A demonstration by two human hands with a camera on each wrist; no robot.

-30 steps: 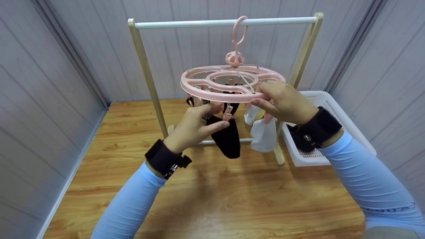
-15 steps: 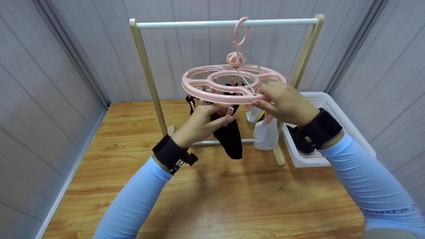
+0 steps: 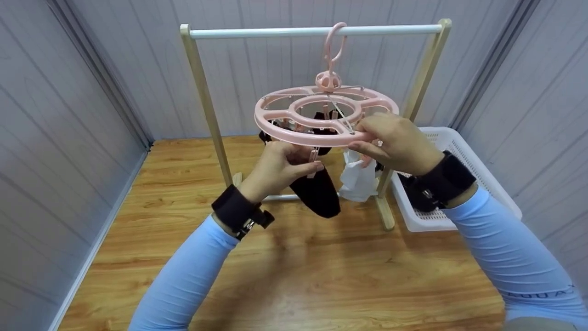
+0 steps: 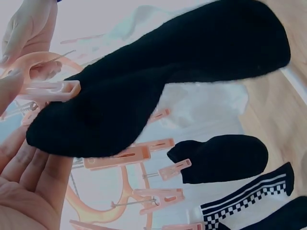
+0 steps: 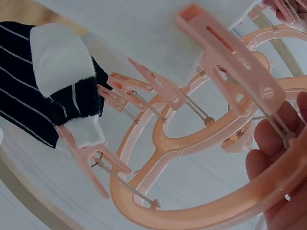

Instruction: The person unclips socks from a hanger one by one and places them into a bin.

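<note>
Head view: your right hand (image 3: 397, 145) grips the near rim of the pink sock hanger (image 3: 321, 115), thumb on top and fingers curled underneath. The hanger hangs by its hook from the white rail (image 3: 312, 31) of the wooden rack (image 3: 202, 96) and sits tilted, the near edge low. Your left hand (image 3: 278, 168) is closed on a peg (image 3: 314, 156) at the top of the black sock (image 3: 317, 195), which hangs below the rim. A white sock (image 3: 358, 179) hangs just beside it, under your right hand. A white basket (image 3: 452, 147) stands on the wooden floor (image 3: 294, 276) to the right. Risk: pull downward on the tilted hanger and the hook may slide along the rail or lift off it.

Left wrist view: the black sock (image 4: 158, 91) lies across your fingers (image 4: 29, 177), with one peg (image 4: 48, 90) on its edge and a second just beneath it. Other pegs and socks hang close behind. Risk: squeeze the wrong peg and this sock stays clamped; tug it then and the cloth stretches or the peg snaps off its wire.

Right wrist view: your fingers (image 5: 276, 158) wrap the hanger rim (image 5: 225, 211). A striped sock (image 5: 53, 100) hangs from pegs on the far side. Risk: loosen this hold and the ring may swing, shaking neighbouring socks loose onto the floor.
</note>
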